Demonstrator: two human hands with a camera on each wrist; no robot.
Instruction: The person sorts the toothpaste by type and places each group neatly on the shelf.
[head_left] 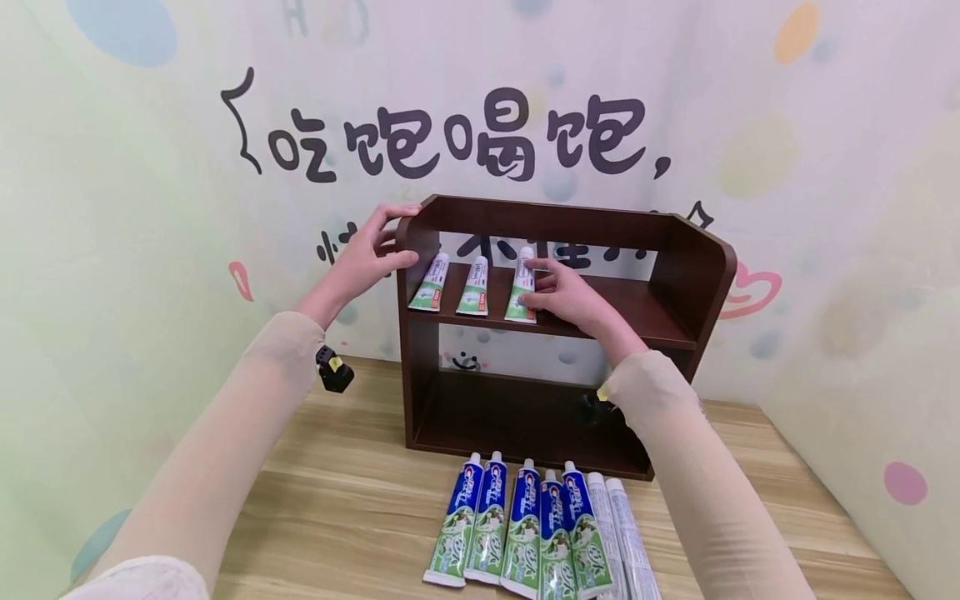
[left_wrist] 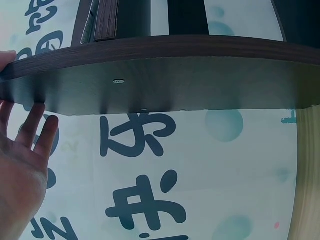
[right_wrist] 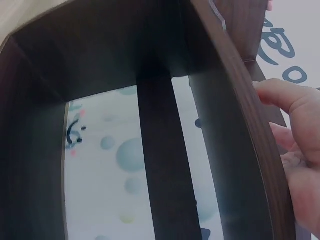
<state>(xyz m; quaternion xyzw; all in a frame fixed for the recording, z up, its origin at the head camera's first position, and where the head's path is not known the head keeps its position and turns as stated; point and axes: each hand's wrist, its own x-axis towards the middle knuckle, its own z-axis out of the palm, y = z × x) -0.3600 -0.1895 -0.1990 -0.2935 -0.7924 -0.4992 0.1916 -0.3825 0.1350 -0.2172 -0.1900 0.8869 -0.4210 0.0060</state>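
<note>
Three white-and-green toothpaste tubes lie on the upper level of a dark brown shelf [head_left: 555,327], caps toward the back: a left tube [head_left: 431,283], a middle tube [head_left: 473,287] and a right tube [head_left: 519,293]. My right hand [head_left: 568,298] holds the right tube from its right side, thumb on the lower part and fingers near the cap. In the right wrist view, the shelf board hides that tube. My left hand [head_left: 365,260] grips the shelf's left side panel [left_wrist: 165,82], thumb at the front edge and fingers at the top corner.
On the wooden table [head_left: 330,492] before the shelf, several blue-and-green toothpaste tubes [head_left: 487,525] lie in a row, some overlapping. Two whitish tubes [head_left: 630,542] lie at their right, near my right forearm. A patterned wall [head_left: 825,208] stands behind the shelf.
</note>
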